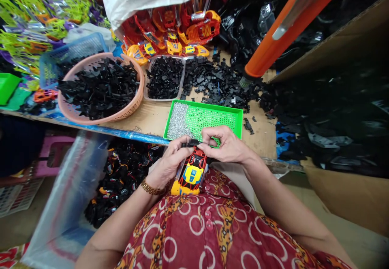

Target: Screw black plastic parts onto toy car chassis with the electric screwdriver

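A red and yellow toy car body [191, 172] rests against my lap, nose pointing down toward me. My left hand [169, 164] is closed around its left side, fingers pinching a small black plastic part [191, 142] at the car's far end. My right hand [225, 144] pinches the same black part from the right. Both hands hover just in front of the green tray [212, 117] that holds a heap of small silver screws [178, 121].
A pink basket [129, 109] and a clear tub [164, 77] hold black parts; more lie loose on the table [152, 117]. Orange car bodies [182, 30] pile at the back. A clear bag of assembled cars [121, 176] hangs left. An orange post [285, 22] stands right.
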Available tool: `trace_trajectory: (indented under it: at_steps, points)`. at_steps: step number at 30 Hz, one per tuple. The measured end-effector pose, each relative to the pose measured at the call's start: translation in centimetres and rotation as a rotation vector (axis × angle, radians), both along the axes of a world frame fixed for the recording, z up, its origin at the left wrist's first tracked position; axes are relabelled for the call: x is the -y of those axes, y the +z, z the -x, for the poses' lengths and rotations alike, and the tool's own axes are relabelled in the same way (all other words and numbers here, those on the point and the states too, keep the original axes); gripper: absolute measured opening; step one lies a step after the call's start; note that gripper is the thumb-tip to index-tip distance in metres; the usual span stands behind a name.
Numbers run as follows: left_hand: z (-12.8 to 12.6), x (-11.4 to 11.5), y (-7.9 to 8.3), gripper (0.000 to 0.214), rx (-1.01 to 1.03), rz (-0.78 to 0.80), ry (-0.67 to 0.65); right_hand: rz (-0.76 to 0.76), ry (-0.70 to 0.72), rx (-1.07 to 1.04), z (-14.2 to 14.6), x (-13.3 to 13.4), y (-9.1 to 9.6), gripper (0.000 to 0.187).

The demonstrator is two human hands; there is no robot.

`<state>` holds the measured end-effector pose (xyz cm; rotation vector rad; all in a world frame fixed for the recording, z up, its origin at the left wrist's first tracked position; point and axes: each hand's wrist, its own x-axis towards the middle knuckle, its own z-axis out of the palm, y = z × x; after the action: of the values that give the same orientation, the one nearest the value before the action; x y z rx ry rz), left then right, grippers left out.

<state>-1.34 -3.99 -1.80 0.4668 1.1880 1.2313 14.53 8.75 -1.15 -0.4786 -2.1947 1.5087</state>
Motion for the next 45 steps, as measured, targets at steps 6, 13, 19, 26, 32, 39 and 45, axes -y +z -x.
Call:
trace_trajectory:
  at_steps: [6,13,19,26,32,39,45]
  points:
    - [0.0,0.0,0.4,0.021,-0.069,0.011,-0.054,-0.005,0.046,-0.002,0.0,0.0,0.3,0.031]
    - [-0.1,-0.1,0.9,0.022,-0.087,0.042,-0.085,-0.002,0.078,-0.056,0.3,0.2,0.3,0.034]
    - [-0.2,-0.1,1.2,0.019,-0.119,-0.01,-0.14,0.045,0.129,-0.03,0.1,-0.3,0.4,0.034]
    - [0.1,0.4,1.1,0.021,-0.269,-0.061,-0.172,-0.138,0.048,-0.015,-0.3,0.3,1.1,0.033]
    - [0.1,0.2,1.3,0.023,-0.319,-0.102,-0.165,-0.199,0.004,-0.019,-0.3,0.9,1.0,0.031]
    - [0.0,0.4,1.8,0.018,-0.351,-0.136,-0.163,-0.053,-0.037,0.022,-0.6,1.4,1.5,0.017]
    - [-0.1,0.5,2.6,0.021,-0.468,-0.129,-0.158,0.152,-0.102,0.202,-0.4,2.2,2.4,0.013]
